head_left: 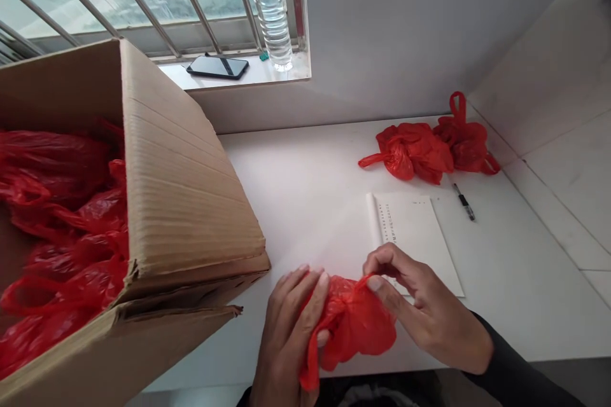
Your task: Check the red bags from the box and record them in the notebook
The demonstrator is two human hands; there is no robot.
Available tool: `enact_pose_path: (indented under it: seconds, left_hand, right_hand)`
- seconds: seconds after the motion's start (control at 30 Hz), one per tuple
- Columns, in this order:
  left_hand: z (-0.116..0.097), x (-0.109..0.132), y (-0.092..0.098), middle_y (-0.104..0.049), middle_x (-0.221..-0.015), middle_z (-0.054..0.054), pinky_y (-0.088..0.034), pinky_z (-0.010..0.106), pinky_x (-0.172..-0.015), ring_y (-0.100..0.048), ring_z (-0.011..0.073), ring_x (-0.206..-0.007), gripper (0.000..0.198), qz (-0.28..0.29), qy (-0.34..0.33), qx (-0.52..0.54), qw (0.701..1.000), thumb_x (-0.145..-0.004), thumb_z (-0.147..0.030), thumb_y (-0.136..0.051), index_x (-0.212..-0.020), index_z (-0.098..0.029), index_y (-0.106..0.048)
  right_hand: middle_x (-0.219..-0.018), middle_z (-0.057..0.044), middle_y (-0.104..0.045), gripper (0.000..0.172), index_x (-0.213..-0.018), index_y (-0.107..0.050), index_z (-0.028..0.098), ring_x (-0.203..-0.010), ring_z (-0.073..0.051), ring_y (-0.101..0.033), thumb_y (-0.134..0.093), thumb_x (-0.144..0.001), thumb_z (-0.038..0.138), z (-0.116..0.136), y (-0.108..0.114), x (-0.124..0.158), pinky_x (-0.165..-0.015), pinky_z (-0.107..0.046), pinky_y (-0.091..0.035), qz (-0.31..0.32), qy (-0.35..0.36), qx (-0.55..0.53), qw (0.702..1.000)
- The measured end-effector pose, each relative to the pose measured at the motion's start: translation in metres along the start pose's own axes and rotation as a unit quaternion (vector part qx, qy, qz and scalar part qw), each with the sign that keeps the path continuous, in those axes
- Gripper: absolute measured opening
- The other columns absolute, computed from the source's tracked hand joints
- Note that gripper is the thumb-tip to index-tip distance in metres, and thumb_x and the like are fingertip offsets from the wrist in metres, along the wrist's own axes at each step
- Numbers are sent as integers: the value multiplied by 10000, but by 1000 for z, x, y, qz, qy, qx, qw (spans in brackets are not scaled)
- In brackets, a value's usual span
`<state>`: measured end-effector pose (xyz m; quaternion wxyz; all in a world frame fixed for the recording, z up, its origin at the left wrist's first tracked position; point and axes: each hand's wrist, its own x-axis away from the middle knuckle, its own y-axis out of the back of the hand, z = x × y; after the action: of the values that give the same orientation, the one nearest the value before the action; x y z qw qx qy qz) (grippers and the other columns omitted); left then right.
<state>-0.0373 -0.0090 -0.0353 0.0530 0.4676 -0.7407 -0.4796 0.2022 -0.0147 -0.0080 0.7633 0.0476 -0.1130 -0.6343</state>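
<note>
A red plastic bag (365,321), crumpled and bulging, lies at the front edge of the white table between my hands. My left hand (291,324) is curled round its left side, the thumb partly under the plastic. With thumb and forefinger, my right hand (420,305) pinches the bag's top right part. What the bag contains, if anything, is hidden. Just beyond my right hand lies a notepad (420,229) with a column of writing along its left side.
At the left, a large open cardboard box (186,184) holds several red bags (71,222). Two red bags (415,149) sit by the wall, with a pen (464,203) nearby. On the barred window's sill are a phone (217,67) and a water bottle (272,19).
</note>
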Motion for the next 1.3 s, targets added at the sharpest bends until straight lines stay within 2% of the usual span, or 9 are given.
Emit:
enact_pose_path:
  seconds: [0.13, 0.2, 0.33, 0.47, 0.63, 0.9, 1.03, 1.23, 1.3]
  left_hand:
    - [18, 48, -10, -496, -1480, 51, -288, 336, -1168, -406, 214, -1390, 594, -36, 113, -35, 992, -943, -73, -422, -1512, -242, -390]
    - [22, 65, -14, -553, -1411, 12, -361, 315, -1100, -482, 191, -1312, 520, -50, 202, -7, 978, -965, -134, -440, -1442, -336, -481]
    - [4, 56, -19, -618, -1340, -2, -417, 351, -1064, -543, 215, -1258, 330, -138, 459, 149, 865, -1000, -427, -439, -1253, -351, -637]
    - [-19, 21, -41, -574, -1427, -5, -447, 330, -1059, -497, 222, -1345, 491, -245, 504, 321, 764, -935, -508, -547, -1407, -386, -489]
    - [-12, 10, -88, -377, -1587, 4, -336, 332, -1165, -346, 182, -1457, 567, -246, 441, 213, 836, -1002, -436, -460, -1531, -394, -260]
    - [13, 15, -110, -308, -1631, 28, -163, 405, -1249, -258, 189, -1501, 553, -188, 391, 140, 890, -1038, -351, -359, -1571, -314, -218]
    - [16, 5, -107, -313, -1631, 30, -89, 453, -1264, -225, 209, -1517, 546, -145, 395, 139, 897, -1030, -359, -377, -1560, -275, -278]
    - [6, -2, -69, -405, -1579, 40, -238, 475, -1214, -283, 239, -1494, 537, -154, 469, 173, 852, -1013, -518, -332, -1514, -329, -364]
    - [3, 10, -61, -577, -1388, 98, -370, 464, -1117, -470, 273, -1349, 612, -185, 480, 165, 842, -949, -583, -460, -1481, -289, -389]
  right_hand:
    - [-839, 15, -528, 194, -996, -502, 262, -745, -146, -522, -437, -1024, 442, -39, 25, 27, -653, -253, -458, -78, -112, 78, 988]
    - [-829, 8, -534, 224, -974, -510, 264, -734, -158, -527, -422, -1022, 465, -53, 39, 39, -638, -260, -477, -50, -152, 111, 981]
    - [-1080, -53, -613, 181, -938, -520, 266, -1017, -212, -604, -494, -989, 437, -58, 44, 39, -883, -347, -532, 59, -108, 118, 985]
    - [-1401, -76, -529, 199, -1023, -442, 280, -1353, -230, -474, -605, -942, 361, -58, 9, 13, -1119, -443, -417, 31, -19, -10, 999]
    - [-1614, -78, -315, 606, -1548, -195, 278, -1489, -202, -280, -460, -1004, 255, -76, -52, -3, -1223, -452, -285, 63, 44, 60, 995]
    - [-1647, -110, -229, 639, -1593, -155, 142, -1522, -254, -174, -373, -993, 169, -105, -86, 1, -1207, -484, -322, -23, 126, 281, 951]
    - [-1617, -112, -304, 657, -1592, -187, 169, -1500, -256, -247, -364, -963, 97, -114, -89, -6, -1190, -493, -362, -39, 130, 264, 955]
    - [-1616, -59, -323, 726, -1600, -148, 246, -1481, -219, -300, -301, -929, 13, -109, -77, 0, -1191, -464, -359, -57, 99, 164, 980]
    - [-1615, -45, -329, 709, -1597, -171, 261, -1481, -216, -301, -297, -940, 26, -105, -72, 4, -1193, -463, -345, -74, 69, 143, 985]
